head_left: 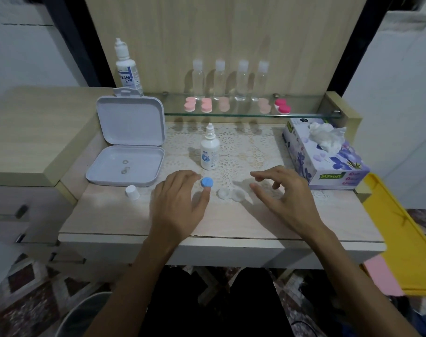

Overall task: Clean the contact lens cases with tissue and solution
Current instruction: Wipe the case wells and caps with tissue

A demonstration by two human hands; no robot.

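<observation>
Two hands over worktop [231, 222]: left hand [180, 200] pinched blue cap [206, 182]; right hand [284, 193] hovered open, empty, just right of clear lens case [231, 193].

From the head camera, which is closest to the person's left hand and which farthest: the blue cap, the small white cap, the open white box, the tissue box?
1. Blue cap: at the left hand's fingertips.
2. Small white cap: on the table just to its left.
3. Open white box: behind and left.
4. Tissue box: far right, beyond the right hand.
</observation>
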